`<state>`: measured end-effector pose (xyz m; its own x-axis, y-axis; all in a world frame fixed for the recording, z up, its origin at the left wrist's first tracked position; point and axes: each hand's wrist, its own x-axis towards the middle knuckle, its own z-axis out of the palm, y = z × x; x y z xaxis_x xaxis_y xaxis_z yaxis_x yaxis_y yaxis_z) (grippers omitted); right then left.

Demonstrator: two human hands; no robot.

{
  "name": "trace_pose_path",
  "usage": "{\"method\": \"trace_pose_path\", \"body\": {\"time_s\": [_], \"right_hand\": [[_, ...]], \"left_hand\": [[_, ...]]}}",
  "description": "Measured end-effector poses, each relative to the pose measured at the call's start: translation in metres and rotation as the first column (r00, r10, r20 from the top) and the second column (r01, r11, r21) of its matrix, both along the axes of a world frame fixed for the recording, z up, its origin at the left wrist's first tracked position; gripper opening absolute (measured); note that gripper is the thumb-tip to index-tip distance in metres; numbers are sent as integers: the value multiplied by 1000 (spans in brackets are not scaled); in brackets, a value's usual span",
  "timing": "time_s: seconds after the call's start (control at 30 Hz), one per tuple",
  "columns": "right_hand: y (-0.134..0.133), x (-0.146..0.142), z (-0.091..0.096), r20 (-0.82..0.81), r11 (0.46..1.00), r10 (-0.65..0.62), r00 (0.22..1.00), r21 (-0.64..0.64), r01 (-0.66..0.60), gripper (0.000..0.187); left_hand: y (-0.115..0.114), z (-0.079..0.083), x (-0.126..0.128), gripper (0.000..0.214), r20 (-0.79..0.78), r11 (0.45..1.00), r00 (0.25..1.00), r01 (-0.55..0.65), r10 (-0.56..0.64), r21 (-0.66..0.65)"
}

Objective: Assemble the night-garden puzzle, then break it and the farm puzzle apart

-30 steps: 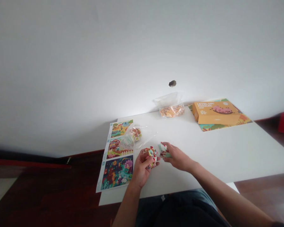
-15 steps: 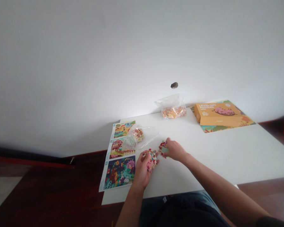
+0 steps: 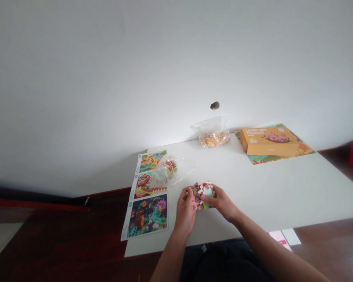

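Colourful puzzle pieces [image 3: 204, 192] are bunched together between my two hands, above the near part of the white table [image 3: 270, 192]. My left hand [image 3: 186, 207] is closed around pink and red pieces on the left side of the bunch. On the other side, my right hand [image 3: 220, 199] grips more pieces, its thumb across a pale green one. Several pieces overlap, and the fingers hide part of them. Just beyond my left hand lies a clear plastic bag [image 3: 161, 174] with brown puzzle pieces [image 3: 170, 167] in it.
A printed picture sheet [image 3: 148, 215] with three scenes runs along the table's left edge. Against the wall stands a clear bag of orange pieces [image 3: 214, 139]. An orange puzzle box [image 3: 270, 143] rests on a colourful board [image 3: 259, 159] at the back right.
My right hand has moved left and down with its pieces to meet my left hand. The two bunches, apart before, now touch. My left hand has shifted slightly right.
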<state>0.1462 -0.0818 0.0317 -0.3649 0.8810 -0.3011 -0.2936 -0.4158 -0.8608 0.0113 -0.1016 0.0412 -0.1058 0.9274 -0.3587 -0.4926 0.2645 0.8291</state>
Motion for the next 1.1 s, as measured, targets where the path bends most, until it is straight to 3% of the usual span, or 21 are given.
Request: {"method": "trace_pose_path", "body": {"time_s": [0.33, 0.53, 0.63, 0.77, 0.87, 0.93, 1.0, 1.03, 1.07, 1.1], "right_hand": [[-1, 11, 7, -126, 986, 150, 981, -50, -157, 47], [2, 22, 15, -194, 967, 200, 960, -121, -226, 40], [-1, 12, 14, -194, 982, 157, 968, -76, -174, 41], [-11, -8, 1, -167, 999, -13, 986, -41, 7, 42], [-18, -12, -9, -171, 996, -71, 983, -67, 60, 38], [-20, -10, -8, -183, 996, -71, 981, -73, 59, 36], [-18, -5, -1, -194, 996, -72, 978, -69, 60, 36], [-16, -2, 6, -196, 996, -78, 977, -56, 68, 36], [-12, 1, 15, -193, 997, -80, 978, -31, 76, 36], [-7, 4, 25, -184, 996, -80, 980, 9, 83, 36]], "left_hand": [[1, 11, -9, 38, 15, 975, 980, 199, -198, -96], [1, 6, -17, 37, -7, 982, 985, 174, -175, -72], [0, 4, -7, 39, -17, 989, 989, 148, -148, 1], [-3, 0, 5, 44, -22, 995, 996, 88, -87, 35], [-7, 0, 7, 47, -42, 992, 992, 122, -121, 17], [-11, 4, 5, 48, -141, 988, 978, 157, -154, 6], [-12, 11, 0, 45, -376, 998, 925, 61, -44, 32], [-11, 16, -4, 45, -531, 995, 843, -49, 89, 88], [-9, 21, -9, 47, -671, 969, 699, -170, 248, 180], [-5, 26, -15, 56, -768, 916, 502, -265, 398, 301]]}}
